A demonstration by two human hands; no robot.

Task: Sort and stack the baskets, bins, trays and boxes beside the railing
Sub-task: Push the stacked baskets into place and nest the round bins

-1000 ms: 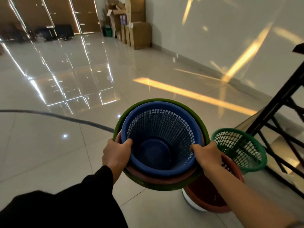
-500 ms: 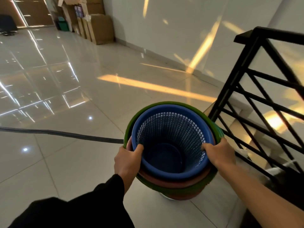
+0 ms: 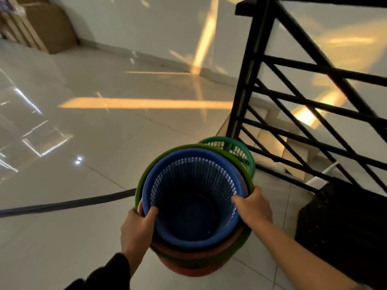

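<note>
Gripping nested baskets' rims, blue basket (image 3: 188,197) innermost, left hand (image 3: 137,229) and right hand (image 3: 252,207); no readable labels; green basket (image 3: 236,149) far-right by railing (image 3: 249,80).

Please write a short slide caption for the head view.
Both hands, left and right, grip nested baskets beside a black railing.

Nested baskets (image 3: 194,197) at lower centre of the frame, one inside another, held between the hands: left hand (image 3: 136,229) on the near-left rim, right hand (image 3: 253,208) on the right rim. Behind, at upper right, another basket (image 3: 236,147), just beside the railing (image 3: 314,101). Cardboard boxes (image 3: 48,28) at upper left. Hose (image 3: 69,203) across the floor (image 3: 83,122), left.
</note>
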